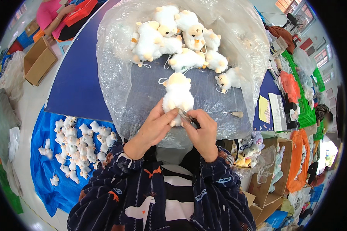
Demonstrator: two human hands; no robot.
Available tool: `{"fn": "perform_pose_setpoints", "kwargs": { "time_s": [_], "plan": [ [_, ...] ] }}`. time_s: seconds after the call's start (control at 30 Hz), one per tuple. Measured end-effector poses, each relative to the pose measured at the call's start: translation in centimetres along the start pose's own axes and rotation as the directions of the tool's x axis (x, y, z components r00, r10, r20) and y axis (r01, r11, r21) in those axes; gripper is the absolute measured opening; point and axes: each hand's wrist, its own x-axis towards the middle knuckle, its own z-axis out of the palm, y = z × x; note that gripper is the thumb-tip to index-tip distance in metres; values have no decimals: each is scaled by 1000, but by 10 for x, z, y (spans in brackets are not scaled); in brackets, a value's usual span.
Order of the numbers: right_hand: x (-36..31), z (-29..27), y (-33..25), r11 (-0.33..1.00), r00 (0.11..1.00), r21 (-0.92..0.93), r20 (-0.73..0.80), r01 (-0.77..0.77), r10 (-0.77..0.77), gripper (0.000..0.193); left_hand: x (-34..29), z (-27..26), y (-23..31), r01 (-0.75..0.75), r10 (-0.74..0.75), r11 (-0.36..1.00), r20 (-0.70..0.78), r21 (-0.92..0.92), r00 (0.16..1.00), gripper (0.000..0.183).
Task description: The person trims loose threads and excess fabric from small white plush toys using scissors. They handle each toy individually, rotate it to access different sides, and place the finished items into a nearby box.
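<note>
A white plush sheep (177, 95) with a cream head and a white string loop stands between my hands over the plastic-covered table. My left hand (155, 124) is closed on its lower end, thumb and fingers pinching the plush. Small metal snips (192, 121) sit in my right hand (202, 131), their tips touching the sheep's lower end. Where exactly the tips meet the plush is partly hidden by my fingers. Just beyond, several similar plush sheep (187, 59) lie in a heap, and a single one (228, 79) rests apart on the right.
Clear plastic sheeting (115, 77) covers the blue tabletop (79, 82). A wooden-handled awl (237, 114) lies right of my hands. On a blue sheet (46, 169) at lower left are many small plush toys. Cardboard boxes (285, 165) stand at right; a person (52, 19) sits at far left.
</note>
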Motion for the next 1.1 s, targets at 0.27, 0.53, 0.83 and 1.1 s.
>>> {"fn": "perform_pose_setpoints", "kwargs": {
  "time_s": [0.27, 0.53, 0.83, 1.1],
  "plan": [
    [-10, -27, 7, 685, 944, 651, 216, -329, 248, 11, 2, -6, 8, 101, -105, 984, -19, -145, 994, 44],
    [-4, -19, 14, 952, 975, -215, 23, 220, -220, 33, 0, -3, 9, 108, -101, 985, 53, -138, 993, 43],
    [-7, -11, 16, 953, 977, -227, -13, 202, -211, 33, -1, -5, 3, 71, -62, 990, 77, -119, 995, 43],
    [-10, 3, 8, 988, 984, -35, -98, 148, -150, 32, 0, -1, 2, 97, -93, 985, 39, -142, 995, 45]
  ]
}}
